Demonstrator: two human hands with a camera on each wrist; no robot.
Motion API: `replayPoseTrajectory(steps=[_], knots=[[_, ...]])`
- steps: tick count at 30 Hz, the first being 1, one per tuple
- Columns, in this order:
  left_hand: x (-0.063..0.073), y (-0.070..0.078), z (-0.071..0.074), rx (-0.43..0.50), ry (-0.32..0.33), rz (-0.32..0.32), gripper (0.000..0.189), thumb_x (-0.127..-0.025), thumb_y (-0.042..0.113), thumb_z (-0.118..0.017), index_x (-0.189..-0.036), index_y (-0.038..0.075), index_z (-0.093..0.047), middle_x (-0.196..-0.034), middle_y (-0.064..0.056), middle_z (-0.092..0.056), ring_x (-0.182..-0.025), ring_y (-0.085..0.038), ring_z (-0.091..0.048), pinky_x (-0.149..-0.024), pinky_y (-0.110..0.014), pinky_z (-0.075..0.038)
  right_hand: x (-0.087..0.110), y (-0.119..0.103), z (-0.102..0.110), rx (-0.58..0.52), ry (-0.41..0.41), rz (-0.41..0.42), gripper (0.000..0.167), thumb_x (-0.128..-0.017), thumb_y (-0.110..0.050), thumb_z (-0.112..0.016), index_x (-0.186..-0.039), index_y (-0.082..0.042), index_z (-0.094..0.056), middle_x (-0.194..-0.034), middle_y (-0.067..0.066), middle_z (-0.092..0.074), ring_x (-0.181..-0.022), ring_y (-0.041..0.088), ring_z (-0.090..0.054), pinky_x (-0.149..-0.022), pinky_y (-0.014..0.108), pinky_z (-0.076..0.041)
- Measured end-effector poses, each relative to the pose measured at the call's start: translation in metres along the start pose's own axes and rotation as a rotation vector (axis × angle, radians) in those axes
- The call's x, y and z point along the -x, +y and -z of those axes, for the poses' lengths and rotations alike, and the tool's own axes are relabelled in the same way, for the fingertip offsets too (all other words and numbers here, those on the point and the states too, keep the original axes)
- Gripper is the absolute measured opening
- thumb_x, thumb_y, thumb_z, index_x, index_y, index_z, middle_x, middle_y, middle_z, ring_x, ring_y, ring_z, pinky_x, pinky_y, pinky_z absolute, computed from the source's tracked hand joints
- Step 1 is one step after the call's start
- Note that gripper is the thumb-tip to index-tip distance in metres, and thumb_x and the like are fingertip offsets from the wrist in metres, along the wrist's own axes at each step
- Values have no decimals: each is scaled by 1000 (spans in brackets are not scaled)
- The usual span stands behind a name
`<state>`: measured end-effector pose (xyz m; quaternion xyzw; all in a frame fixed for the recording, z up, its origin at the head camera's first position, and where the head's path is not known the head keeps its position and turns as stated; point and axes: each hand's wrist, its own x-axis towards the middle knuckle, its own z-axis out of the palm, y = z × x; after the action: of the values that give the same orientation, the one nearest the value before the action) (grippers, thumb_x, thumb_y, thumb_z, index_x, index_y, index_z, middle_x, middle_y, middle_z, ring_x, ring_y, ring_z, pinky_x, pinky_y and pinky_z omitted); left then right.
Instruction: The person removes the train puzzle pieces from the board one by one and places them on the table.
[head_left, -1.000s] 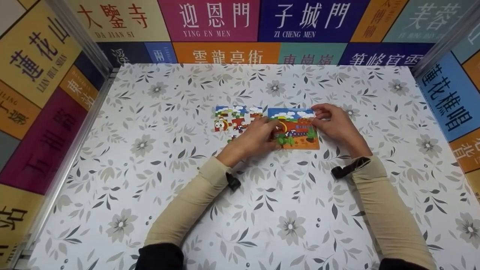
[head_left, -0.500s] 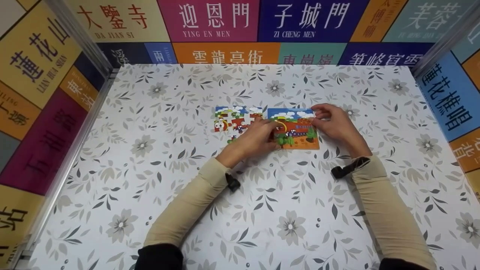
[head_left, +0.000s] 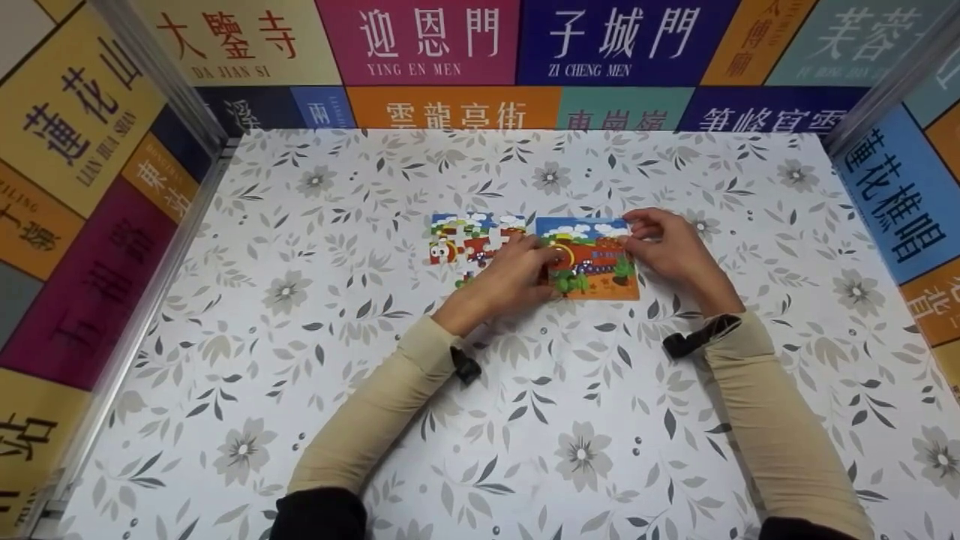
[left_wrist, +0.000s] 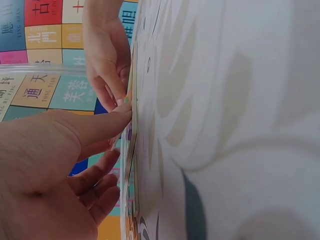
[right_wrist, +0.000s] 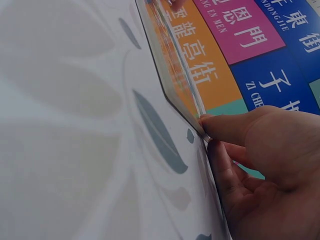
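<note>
A picture board (head_left: 596, 255) with a red train lies on the floral tabletop, mid-table. My left hand (head_left: 506, 279) is at its left side, the index finger over the picture and the thumb by the edge. In the left wrist view, that thumb (left_wrist: 112, 122) touches the board's edge. My right hand (head_left: 671, 251) pinches the board's right side; in the right wrist view the thumb (right_wrist: 225, 127) and a bent finger meet at its corner. Left of the board lies a partly joined jigsaw puzzle (head_left: 459, 232) of a similar train scene, partly hidden by my left hand.
A white cloth with grey flowers (head_left: 581, 454) covers the table (head_left: 360, 225). Colourful panels with large lettering (head_left: 442, 37) stand along the back and both sides. A metal rail (head_left: 161, 300) runs along the left edge.
My left hand shifts only slightly, its index finger showing a little differently over the picture. The right hand, the board and the puzzle stay in place.
</note>
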<state>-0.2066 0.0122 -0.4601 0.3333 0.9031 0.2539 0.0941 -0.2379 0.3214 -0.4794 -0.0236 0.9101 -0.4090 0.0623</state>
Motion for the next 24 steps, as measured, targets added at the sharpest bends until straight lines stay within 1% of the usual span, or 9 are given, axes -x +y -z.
replayPoseTrajectory(steps=[3, 6, 9, 12, 15, 20, 24], knots=[[0, 0, 0, -15, -9, 0, 59, -97, 31, -82, -152, 19, -64, -143, -4, -62, -132, -23, -48, -114, -41, -43, 0, 1, 0, 3, 2, -3, 48, -104, -22, -74, -150, -12, -62, -131, 16, -67, -120, 26, -66, -110, 40, -51], [0, 0, 0, -41, -2, -22, 58, -97, 32, -82, -151, 20, -64, -140, -4, -64, -128, -23, -50, -110, -40, -44, 1, 2, 0, 9, 8, 7, 48, -104, -24, -74, -150, -11, -63, -131, 16, -68, -117, 21, -66, -102, 30, -51], [0, -2, 0, -74, 25, -65, 58, -96, 33, -83, -149, 19, -66, -137, -5, -67, -124, -23, -54, -106, -40, -47, 1, 3, 0, 10, 16, 17, 48, -104, -27, -74, -148, -10, -64, -131, 18, -69, -112, 15, -67, -92, 19, -49], [0, -6, 1, -94, 65, -98, 60, -94, 37, -85, -149, 18, -67, -136, -5, -69, -123, -24, -58, -108, -41, -48, 1, 2, 0, 6, 21, 17, 48, -104, -29, -75, -147, -10, -65, -131, 18, -69, -109, 14, -67, -88, 17, -47], [2, -11, 4, -98, 102, -106, 62, -94, 41, -85, -149, 17, -67, -137, -4, -71, -127, -24, -61, -113, -41, -48, 1, 1, 0, 6, 19, 6, 48, -104, -28, -75, -147, -11, -64, -131, 17, -69, -113, 18, -67, -94, 23, -48], [7, -20, 11, -76, 150, -121, 61, -97, 41, -83, -148, 13, -67, -129, -6, -73, -123, -25, -64, -109, -42, -52, 2, -1, 0, 5, 13, 1, 47, -105, -23, -73, -149, -11, -63, -132, 18, -67, -122, 28, -66, -108, 41, -48], [11, -28, 17, -59, 178, -121, 59, -98, 39, -82, -148, 12, -67, -132, -8, -72, -124, -26, -64, -109, -43, -53, 2, -1, 0, 11, 10, 1, 48, -104, -21, -73, -149, -11, -62, -132, 19, -67, -123, 30, -66, -111, 46, -48]])
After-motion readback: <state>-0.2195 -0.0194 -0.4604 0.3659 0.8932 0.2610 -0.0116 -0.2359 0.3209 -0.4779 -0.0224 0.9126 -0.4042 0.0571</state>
